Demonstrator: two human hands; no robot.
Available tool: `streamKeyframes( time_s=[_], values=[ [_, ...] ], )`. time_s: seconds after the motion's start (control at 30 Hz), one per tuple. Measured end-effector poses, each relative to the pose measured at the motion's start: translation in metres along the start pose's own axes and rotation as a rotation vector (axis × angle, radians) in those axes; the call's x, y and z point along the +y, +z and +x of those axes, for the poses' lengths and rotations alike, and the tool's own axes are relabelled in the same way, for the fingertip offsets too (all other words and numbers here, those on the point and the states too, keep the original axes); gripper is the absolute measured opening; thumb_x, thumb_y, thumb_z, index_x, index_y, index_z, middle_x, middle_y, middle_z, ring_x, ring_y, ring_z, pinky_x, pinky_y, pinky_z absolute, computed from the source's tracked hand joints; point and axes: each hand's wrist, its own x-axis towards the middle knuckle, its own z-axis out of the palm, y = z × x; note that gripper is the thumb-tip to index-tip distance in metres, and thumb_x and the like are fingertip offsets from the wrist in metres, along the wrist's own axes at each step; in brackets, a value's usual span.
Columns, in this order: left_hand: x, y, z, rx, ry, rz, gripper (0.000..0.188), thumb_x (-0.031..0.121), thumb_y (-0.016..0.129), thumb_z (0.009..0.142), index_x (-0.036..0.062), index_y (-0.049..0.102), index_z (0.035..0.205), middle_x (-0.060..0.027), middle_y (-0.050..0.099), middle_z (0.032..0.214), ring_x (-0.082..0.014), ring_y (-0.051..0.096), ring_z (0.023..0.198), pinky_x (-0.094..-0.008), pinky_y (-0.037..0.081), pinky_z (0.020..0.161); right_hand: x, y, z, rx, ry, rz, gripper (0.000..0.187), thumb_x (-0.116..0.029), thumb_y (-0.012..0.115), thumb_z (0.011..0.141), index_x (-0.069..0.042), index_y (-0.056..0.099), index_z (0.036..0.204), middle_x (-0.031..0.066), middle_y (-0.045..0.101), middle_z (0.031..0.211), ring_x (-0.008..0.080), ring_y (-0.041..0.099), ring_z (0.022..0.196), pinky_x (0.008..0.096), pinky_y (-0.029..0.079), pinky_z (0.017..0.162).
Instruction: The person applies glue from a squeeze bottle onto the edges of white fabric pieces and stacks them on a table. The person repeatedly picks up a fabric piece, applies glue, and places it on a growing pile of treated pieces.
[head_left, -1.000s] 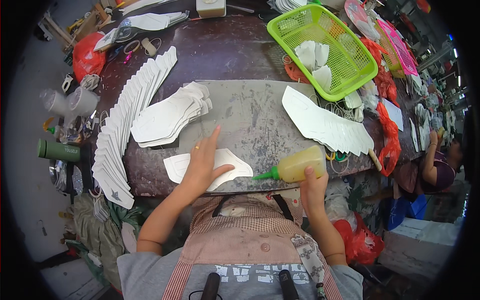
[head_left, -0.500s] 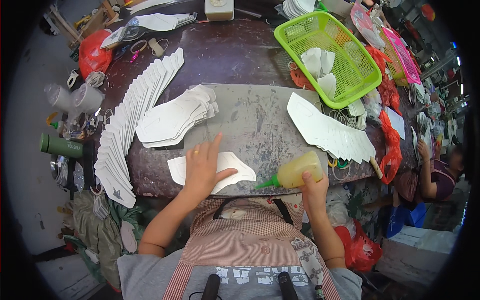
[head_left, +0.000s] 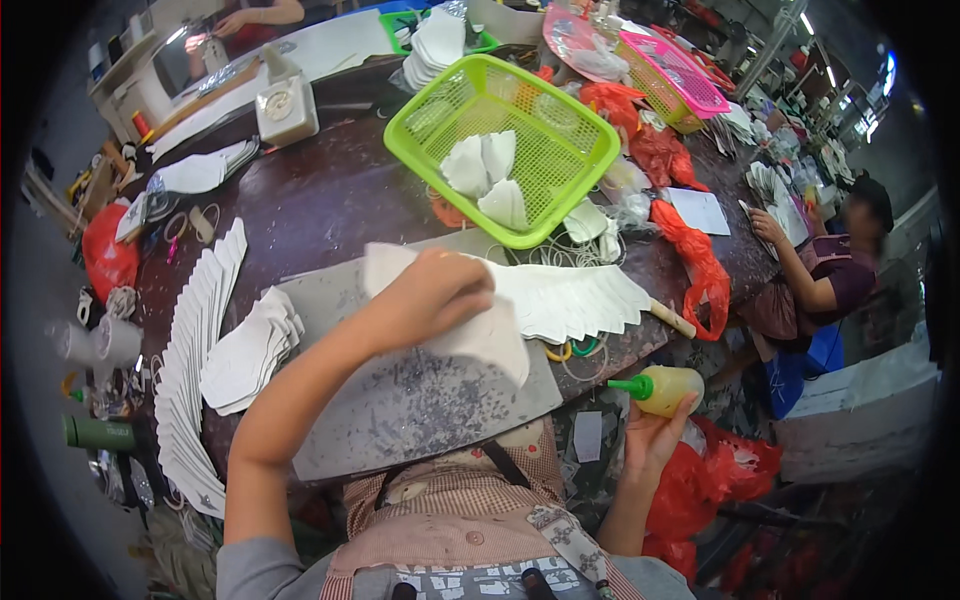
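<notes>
- Lifted off the grey board point(head_left: 420, 400), the white piece point(head_left: 490, 335) now hangs in the left hand point(head_left: 435, 295), which earlier pressed it flat; gluing on it looks finished.
- Left arm reaches forward across the board, fingers closed on the piece's edge, near the fanned row point(head_left: 570, 300).
- Right hand point(head_left: 655, 435) has drawn back off the table edge, wrapped around the glue bottle point(head_left: 665, 388), nozzle pointing left.

One head-worn fisheye view looks steeply down from close above the bench point(head_left: 330, 215), facing forward over the person's chest; edges bow outward, and a co-worker point(head_left: 835, 270) sits at right.
</notes>
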Motion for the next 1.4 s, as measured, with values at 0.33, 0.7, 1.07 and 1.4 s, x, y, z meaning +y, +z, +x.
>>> streamKeyframes(
  time_s=[0.33, 0.7, 1.07, 1.4],
  values=[
    [-0.054, 0.066, 0.013, 0.206, -0.038, 0.032, 0.03, 0.001, 0.065, 0.084, 0.0049, 0.064, 0.113, -0.0155, 0.06, 0.118, -0.0359, 0.056, 0.109, -0.045, 0.044, 0.096, 0.022, 0.007, -0.014, 0.03, 0.193, -0.036, 0.05, -0.044, 0.061, 0.095, -0.009, 0.052, 0.13, 0.0126, 0.063, 0.125, 0.0286, 0.065, 0.11, 0.0457, 0.058, 0.09],
    [-0.039, -0.065, -0.249, 0.549, -0.686, 0.575, 0.034, 0.012, 0.063, 0.09, 0.0005, 0.061, 0.122, -0.0184, 0.062, 0.125, -0.0373, 0.055, 0.116, -0.0435, 0.038, 0.106, 0.13, 0.045, -0.039, -0.44, 0.305, -0.241, 0.066, -0.038, 0.067, 0.093, -0.005, 0.038, 0.142, 0.0109, 0.053, 0.133, 0.0262, 0.056, 0.12, 0.0471, 0.049, 0.101],
    [-0.055, -0.034, -0.277, 0.641, -0.978, 0.787, 0.059, 0.042, 0.07, 0.087, -0.0038, 0.06, 0.123, -0.0209, 0.063, 0.124, -0.0355, 0.057, 0.117, -0.0508, 0.034, 0.11, 0.144, 0.061, -0.041, -0.349, 0.321, -0.271, 0.054, -0.04, 0.055, 0.1, -0.006, 0.041, 0.139, 0.0135, 0.055, 0.133, 0.0284, 0.058, 0.121, 0.0453, 0.051, 0.099],
    [0.052, -0.069, -0.236, 0.273, -0.533, 0.063, 0.024, 0.021, 0.073, 0.085, 0.0043, 0.063, 0.1, -0.0101, 0.064, 0.098, -0.0308, 0.059, 0.096, -0.04, 0.045, 0.088, 0.125, 0.087, -0.052, -0.234, 0.6, -0.23, 0.054, -0.043, 0.054, 0.1, -0.004, 0.043, 0.136, 0.015, 0.057, 0.131, 0.0304, 0.06, 0.118, 0.0455, 0.056, 0.093]
  ],
)
